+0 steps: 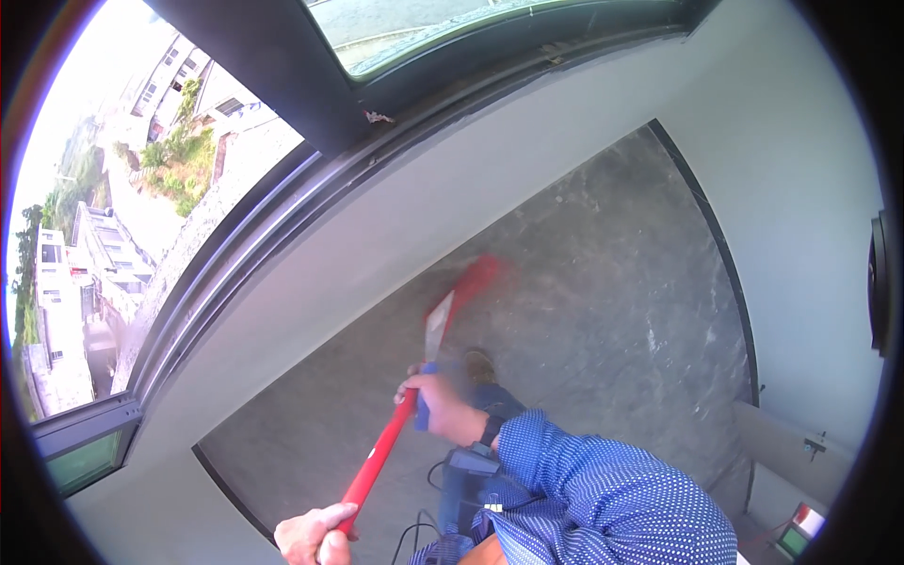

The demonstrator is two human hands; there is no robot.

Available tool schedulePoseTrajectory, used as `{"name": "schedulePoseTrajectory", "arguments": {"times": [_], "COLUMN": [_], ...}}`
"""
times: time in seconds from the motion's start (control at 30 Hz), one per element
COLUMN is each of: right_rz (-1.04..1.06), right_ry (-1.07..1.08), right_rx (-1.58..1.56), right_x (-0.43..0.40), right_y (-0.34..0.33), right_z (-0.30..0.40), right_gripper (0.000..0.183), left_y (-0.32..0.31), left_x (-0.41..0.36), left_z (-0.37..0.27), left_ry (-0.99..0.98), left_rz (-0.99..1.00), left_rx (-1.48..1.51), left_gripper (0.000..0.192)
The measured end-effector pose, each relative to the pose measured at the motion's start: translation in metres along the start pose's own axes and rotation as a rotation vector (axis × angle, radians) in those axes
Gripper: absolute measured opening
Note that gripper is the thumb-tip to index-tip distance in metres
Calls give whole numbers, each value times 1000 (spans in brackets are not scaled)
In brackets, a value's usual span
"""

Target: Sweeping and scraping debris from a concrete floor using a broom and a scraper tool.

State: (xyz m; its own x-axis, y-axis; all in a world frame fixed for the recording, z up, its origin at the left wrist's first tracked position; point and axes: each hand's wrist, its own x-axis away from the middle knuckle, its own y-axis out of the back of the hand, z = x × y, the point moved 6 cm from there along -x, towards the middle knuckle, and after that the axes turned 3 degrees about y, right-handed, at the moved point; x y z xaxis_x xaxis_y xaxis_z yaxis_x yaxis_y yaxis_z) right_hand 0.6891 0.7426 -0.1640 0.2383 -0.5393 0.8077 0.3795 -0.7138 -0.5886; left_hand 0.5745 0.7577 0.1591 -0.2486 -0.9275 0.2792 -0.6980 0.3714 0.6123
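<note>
A long red pole (378, 452) slants across the view; its far end (480, 279) is a red blur over the floor, possibly a broom head. My left hand (314, 537) grips the pole's near end at the bottom of the picture. Farther up, my right hand (441, 406), with a dark band at the wrist, closes around the same pole. A blue handle (424, 406) also lies in that hand. From it a pale, flat blade (436, 328) points away, looking like a putty knife, and overlaps the red far part.
The grey concrete floor (600, 247) meets a white wall (424, 191) below a dark sliding window frame (282, 212). My shoe (480, 367) stands near the pole. A device (472, 462) with black cables hangs at my front. A pale board (791, 438) stands at right.
</note>
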Motion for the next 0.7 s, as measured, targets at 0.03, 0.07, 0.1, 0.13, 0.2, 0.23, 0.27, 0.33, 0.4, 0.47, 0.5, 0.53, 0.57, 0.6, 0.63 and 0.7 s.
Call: {"name": "schedulePoseTrajectory", "arguments": {"times": [0.03,0.07,0.1,0.13,0.2,0.23,0.27,0.33,0.4,0.47,0.5,0.53,0.57,0.6,0.63,0.7], "right_rz": [-2,43,90,157,131,106,52,-8,-57,-52,-43,-46,-41,-34,-33,56], "right_ry": [-1,-31,-65,-101,-72,-39,0,1,20,9,-1,-2,-1,-3,-7,28], "right_rx": [-3,-68,-130,-156,-110,-63,24,34,35,10,-14,-14,-23,-32,-33,-2], "right_x": [-7,-16,-27,-41,-65,-72,-62,-47,-34,-18,-10,-5,-3,-3,-10,-35], "right_y": [-3,-7,-7,-1,23,35,39,48,48,31,21,13,4,-2,-1,11], "right_z": [-4,-10,-14,-17,-17,-15,-5,-2,1,6,10,12,13,15,19,36], "right_gripper": [22,22,22,22,21,19,17,17,17,16,16,16,16,15,15,18], "left_y": [-2,-10,-19,-37,-60,-61,-60,-61,-55,-36,-27,-21,-19,-24,-31,-62], "left_x": [-3,-8,-12,-20,-28,-28,-31,-27,-22,-21,-20,-20,-19,-19,-19,-35], "left_z": [-11,-18,-24,-22,-1,13,22,22,15,-4,-15,-23,-30,-33,-32,-40], "left_ry": [-85,-163,-237,-313,-385,-399,-352,-304,-282,-253,-224,-232,-299,-345,-390,-570], "left_rz": [21,73,122,129,72,53,56,58,39,51,60,55,58,60,62,63], "left_rx": [-35,-149,-264,-296,-296,-264,-212,-144,-77,-93,-111,-110,-153,-195,-239,-303], "left_gripper": [31,29,28,25,23,22,22,23,23,23,26,26,24,23,25,28]}}
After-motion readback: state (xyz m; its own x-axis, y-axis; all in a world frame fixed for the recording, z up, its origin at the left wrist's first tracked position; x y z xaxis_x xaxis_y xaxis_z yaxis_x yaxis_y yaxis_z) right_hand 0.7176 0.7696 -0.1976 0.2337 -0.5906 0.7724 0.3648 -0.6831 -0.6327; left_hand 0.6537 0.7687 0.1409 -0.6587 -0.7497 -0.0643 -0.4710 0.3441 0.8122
